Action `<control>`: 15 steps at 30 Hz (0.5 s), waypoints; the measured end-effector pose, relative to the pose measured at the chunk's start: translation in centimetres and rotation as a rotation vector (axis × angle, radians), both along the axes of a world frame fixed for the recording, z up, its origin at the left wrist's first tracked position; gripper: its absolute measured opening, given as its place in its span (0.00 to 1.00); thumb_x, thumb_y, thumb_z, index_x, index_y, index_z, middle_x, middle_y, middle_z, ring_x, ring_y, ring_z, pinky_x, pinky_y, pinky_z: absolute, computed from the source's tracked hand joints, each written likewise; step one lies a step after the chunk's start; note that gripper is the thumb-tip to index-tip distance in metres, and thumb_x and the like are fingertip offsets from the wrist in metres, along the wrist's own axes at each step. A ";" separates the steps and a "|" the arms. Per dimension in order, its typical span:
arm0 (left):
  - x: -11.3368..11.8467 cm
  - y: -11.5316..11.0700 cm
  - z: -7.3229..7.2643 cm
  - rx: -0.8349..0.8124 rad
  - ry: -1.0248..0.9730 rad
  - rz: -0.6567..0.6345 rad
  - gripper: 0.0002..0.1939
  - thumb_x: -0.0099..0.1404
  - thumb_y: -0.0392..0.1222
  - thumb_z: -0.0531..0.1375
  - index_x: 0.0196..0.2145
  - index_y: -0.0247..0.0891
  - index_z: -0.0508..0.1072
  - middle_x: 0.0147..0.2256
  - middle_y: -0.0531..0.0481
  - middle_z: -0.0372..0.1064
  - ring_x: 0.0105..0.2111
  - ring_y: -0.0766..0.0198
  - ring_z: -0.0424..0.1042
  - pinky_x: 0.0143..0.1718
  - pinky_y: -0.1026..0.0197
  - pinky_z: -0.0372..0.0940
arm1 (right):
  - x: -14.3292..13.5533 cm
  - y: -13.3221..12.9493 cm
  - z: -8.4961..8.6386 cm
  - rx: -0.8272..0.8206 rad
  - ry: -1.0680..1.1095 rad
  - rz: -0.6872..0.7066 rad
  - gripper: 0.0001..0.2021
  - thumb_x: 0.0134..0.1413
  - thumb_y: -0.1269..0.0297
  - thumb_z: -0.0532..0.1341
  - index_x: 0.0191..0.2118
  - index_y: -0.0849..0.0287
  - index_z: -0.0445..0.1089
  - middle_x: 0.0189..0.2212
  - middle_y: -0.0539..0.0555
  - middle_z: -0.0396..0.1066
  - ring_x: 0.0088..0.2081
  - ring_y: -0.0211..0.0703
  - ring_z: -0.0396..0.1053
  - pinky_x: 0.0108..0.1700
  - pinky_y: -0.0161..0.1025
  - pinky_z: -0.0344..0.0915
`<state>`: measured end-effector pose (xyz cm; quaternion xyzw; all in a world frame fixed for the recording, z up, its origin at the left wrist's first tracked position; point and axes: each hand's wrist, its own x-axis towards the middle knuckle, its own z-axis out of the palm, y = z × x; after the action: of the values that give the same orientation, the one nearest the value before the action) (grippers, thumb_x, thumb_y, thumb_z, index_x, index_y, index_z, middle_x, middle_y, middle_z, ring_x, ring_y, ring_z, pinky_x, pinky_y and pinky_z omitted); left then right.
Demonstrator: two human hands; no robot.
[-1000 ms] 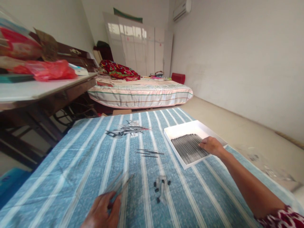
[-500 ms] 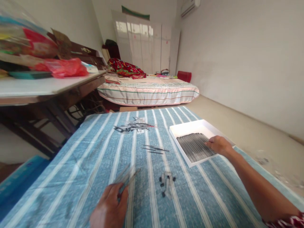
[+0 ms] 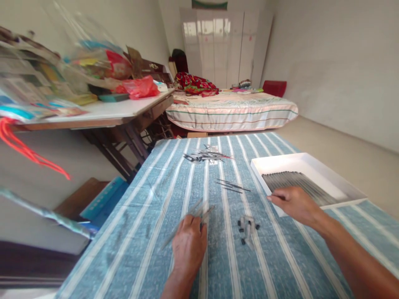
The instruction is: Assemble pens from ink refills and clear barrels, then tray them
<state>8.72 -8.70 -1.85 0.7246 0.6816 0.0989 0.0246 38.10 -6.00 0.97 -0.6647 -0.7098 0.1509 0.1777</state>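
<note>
My left hand point(image 3: 189, 238) is closed low over the striped cloth, around slender translucent sticks point(image 3: 207, 212) whose ends poke out past the fingers. My right hand point(image 3: 294, 203) has its fingers pressed together at the near left wall of a white box point(image 3: 318, 162); what it pinches, if anything, is too small to make out. Inside that box lies a row of dark thin rods point(image 3: 293, 182). Between the hands are small clear pieces with black ends point(image 3: 248, 228). Several thin black sticks point(image 3: 232, 186) lie farther up the cloth.
A pile of dark thin pieces point(image 3: 207, 156) lies near the far edge of the cloth-covered table point(image 3: 149, 224). At the left, a white-topped desk point(image 3: 109, 112) holds plastic bags. Beyond the table stands a bed point(image 3: 230, 110).
The view has turned left, so things sit farther right. My right hand has moved from over the rods to the box's near left wall. My left hand still holds the sticks.
</note>
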 end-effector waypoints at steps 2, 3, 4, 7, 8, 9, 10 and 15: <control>0.1 0.2 -0.2 -0.001 0.015 0.002 0.13 0.63 0.40 0.49 0.34 0.37 0.72 0.36 0.44 0.69 0.37 0.56 0.70 0.37 0.58 0.62 | -2.3 0.4 -0.2 -0.020 0.027 0.078 0.18 0.54 0.54 0.52 0.19 0.57 0.66 0.15 0.48 0.63 0.21 0.37 0.61 0.25 0.33 0.52; 0.2 0.3 -0.3 -0.003 0.024 0.008 0.12 0.63 0.40 0.49 0.34 0.37 0.72 0.36 0.44 0.69 0.38 0.55 0.70 0.38 0.58 0.62 | -3.4 0.8 -0.3 -0.028 0.032 0.102 0.17 0.54 0.55 0.53 0.22 0.57 0.68 0.17 0.48 0.65 0.22 0.38 0.63 0.26 0.33 0.53; 0.2 0.4 -0.5 -0.008 0.034 0.014 0.12 0.63 0.40 0.49 0.34 0.37 0.72 0.36 0.44 0.69 0.38 0.55 0.70 0.38 0.58 0.62 | -4.3 1.2 -0.4 -0.031 0.030 0.115 0.15 0.53 0.55 0.53 0.25 0.57 0.70 0.19 0.48 0.67 0.23 0.38 0.64 0.27 0.33 0.54; 0.3 0.6 -0.9 -0.022 0.071 0.019 0.13 0.64 0.40 0.49 0.32 0.37 0.73 0.35 0.44 0.70 0.37 0.56 0.70 0.38 0.58 0.63 | -6.4 2.6 -0.9 -0.040 -0.055 0.110 0.13 0.54 0.57 0.54 0.33 0.57 0.73 0.25 0.51 0.73 0.29 0.40 0.69 0.30 0.33 0.56; 0.3 0.6 -1.0 -0.022 0.080 0.013 0.14 0.64 0.39 0.48 0.31 0.37 0.73 0.34 0.45 0.70 0.36 0.56 0.70 0.37 0.58 0.63 | -6.9 3.1 -1.1 -0.050 -0.124 0.095 0.12 0.55 0.58 0.53 0.35 0.56 0.73 0.28 0.52 0.74 0.32 0.42 0.70 0.32 0.33 0.57; 0.3 0.5 -1.1 -0.019 0.086 0.005 0.14 0.64 0.39 0.48 0.30 0.37 0.73 0.34 0.45 0.70 0.36 0.56 0.70 0.37 0.58 0.63 | -7.4 3.6 -1.3 -0.065 -0.204 0.079 0.13 0.55 0.59 0.53 0.36 0.56 0.72 0.30 0.54 0.75 0.35 0.44 0.71 0.33 0.34 0.58; 0.3 0.4 -1.2 -0.010 0.090 -0.003 0.14 0.64 0.38 0.48 0.29 0.38 0.73 0.33 0.45 0.70 0.35 0.56 0.70 0.37 0.57 0.63 | -7.9 4.1 -1.4 -0.083 -0.281 0.068 0.13 0.56 0.60 0.52 0.38 0.57 0.72 0.33 0.56 0.75 0.37 0.45 0.71 0.34 0.35 0.59; 0.1 0.0 -1.2 0.081 0.030 -0.040 0.10 0.62 0.36 0.50 0.27 0.38 0.70 0.32 0.45 0.69 0.36 0.55 0.69 0.38 0.56 0.64 | -9.7 5.6 -2.1 -0.179 -0.435 0.091 0.13 0.55 0.70 0.51 0.39 0.63 0.72 0.37 0.66 0.74 0.42 0.53 0.71 0.37 0.40 0.62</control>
<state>8.82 -8.70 -3.02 0.7399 0.6627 0.1152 -0.0132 28.44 -0.39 -1.11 -0.6620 -0.7443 0.0743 -0.0461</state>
